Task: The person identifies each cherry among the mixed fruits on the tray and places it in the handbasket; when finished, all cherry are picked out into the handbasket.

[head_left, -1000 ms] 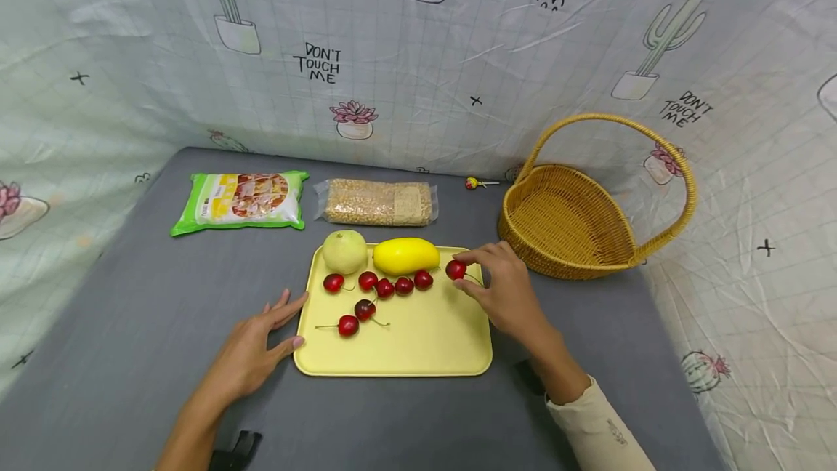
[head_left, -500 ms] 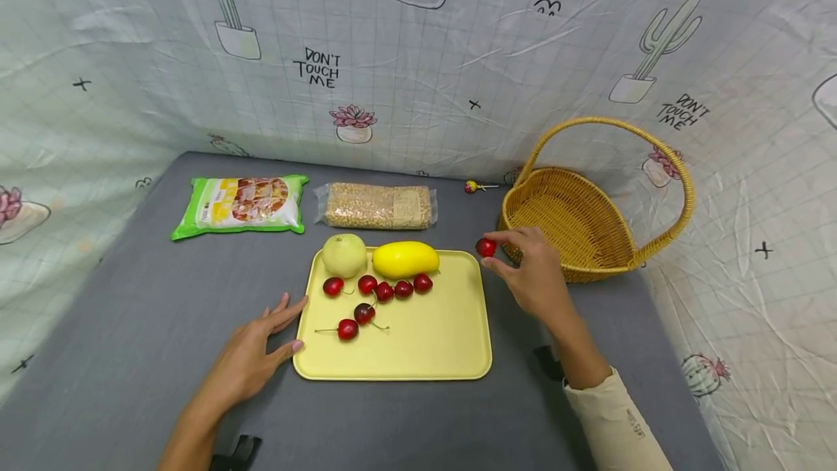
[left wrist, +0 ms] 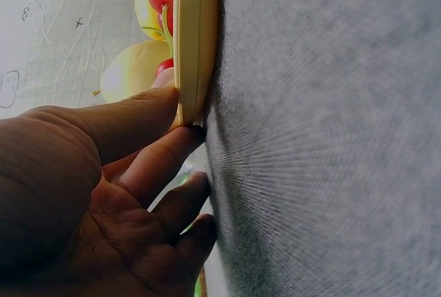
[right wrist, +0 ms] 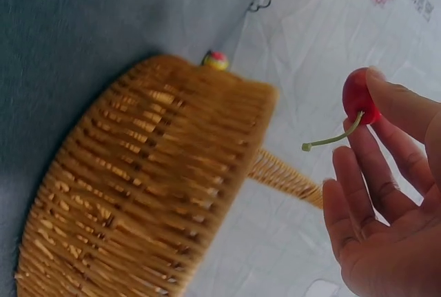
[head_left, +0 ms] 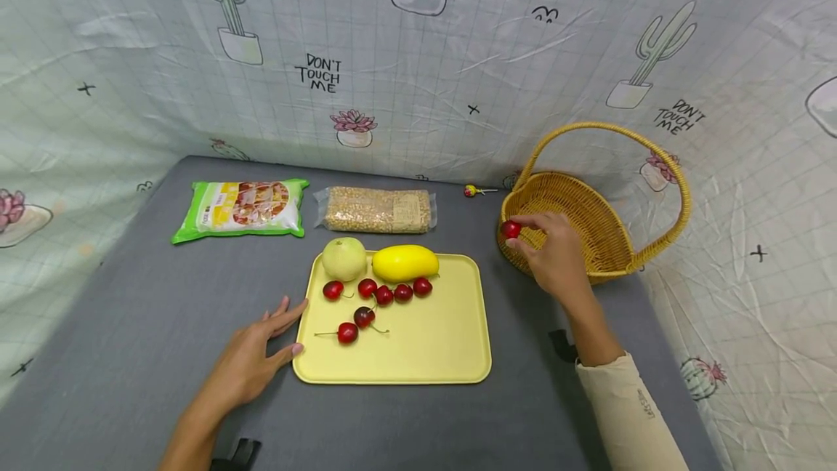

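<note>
My right hand [head_left: 556, 256] pinches a red cherry [head_left: 511, 230] between thumb and fingertips, at the near left rim of the wicker basket [head_left: 676, 227]. In the right wrist view the cherry [right wrist: 357, 97] has its green stem hanging free, apart from the basket's woven side [right wrist: 138, 193]. My left hand [head_left: 248, 358] rests with spread, fairly straight fingers against the left edge of the yellow tray [head_left: 418, 355]. The left wrist view has the thumb and forefinger touching the tray's rim [left wrist: 196, 42]. Several cherries [head_left: 348, 333] lie on the tray, before a pale green round fruit [head_left: 344, 259] and a yellow oval fruit [head_left: 405, 264].
Behind the tray lie a green-and-white food packet [head_left: 242, 209] and a clear bag of grains [head_left: 375, 209]. A small lollipop [head_left: 471, 190] lies left of the basket. A printed cloth [head_left: 418, 93] hangs along the back of the grey table [head_left: 131, 355].
My right hand has lifted the cherry off the tray's right side and carried it right and away to the basket's rim. My left hand stays at the tray edge.
</note>
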Tool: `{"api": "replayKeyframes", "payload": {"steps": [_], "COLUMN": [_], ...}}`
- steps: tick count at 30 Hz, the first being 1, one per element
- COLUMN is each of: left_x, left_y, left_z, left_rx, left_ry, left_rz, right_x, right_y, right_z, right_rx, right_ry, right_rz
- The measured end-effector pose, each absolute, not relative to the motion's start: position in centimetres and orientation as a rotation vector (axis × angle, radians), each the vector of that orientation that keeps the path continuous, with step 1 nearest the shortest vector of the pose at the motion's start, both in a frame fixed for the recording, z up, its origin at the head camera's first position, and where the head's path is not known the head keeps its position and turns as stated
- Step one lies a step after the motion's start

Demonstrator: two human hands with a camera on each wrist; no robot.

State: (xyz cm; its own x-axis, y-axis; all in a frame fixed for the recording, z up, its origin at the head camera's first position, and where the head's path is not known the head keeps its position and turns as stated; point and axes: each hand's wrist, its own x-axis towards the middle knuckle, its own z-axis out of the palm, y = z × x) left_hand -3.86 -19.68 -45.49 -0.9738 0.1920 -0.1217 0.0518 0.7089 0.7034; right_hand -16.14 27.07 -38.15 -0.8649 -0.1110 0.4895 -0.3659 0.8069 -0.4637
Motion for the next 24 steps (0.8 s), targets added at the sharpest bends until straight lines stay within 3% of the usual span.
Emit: {"api": "replayKeyframes", "payload": {"steps": [24], "left_x": [-3.8], "left_y": [-19.5], "left_z": [-45.3], "left_rx": [0.187], "left_ry": [2.731], "left_rz": [1.099], "right_x": [-21.1], "right_y": [31.0], "right_z": [-39.4], "right_rx": [0.180], "right_ry": [-2.696], "right_rz": [0.842]}}
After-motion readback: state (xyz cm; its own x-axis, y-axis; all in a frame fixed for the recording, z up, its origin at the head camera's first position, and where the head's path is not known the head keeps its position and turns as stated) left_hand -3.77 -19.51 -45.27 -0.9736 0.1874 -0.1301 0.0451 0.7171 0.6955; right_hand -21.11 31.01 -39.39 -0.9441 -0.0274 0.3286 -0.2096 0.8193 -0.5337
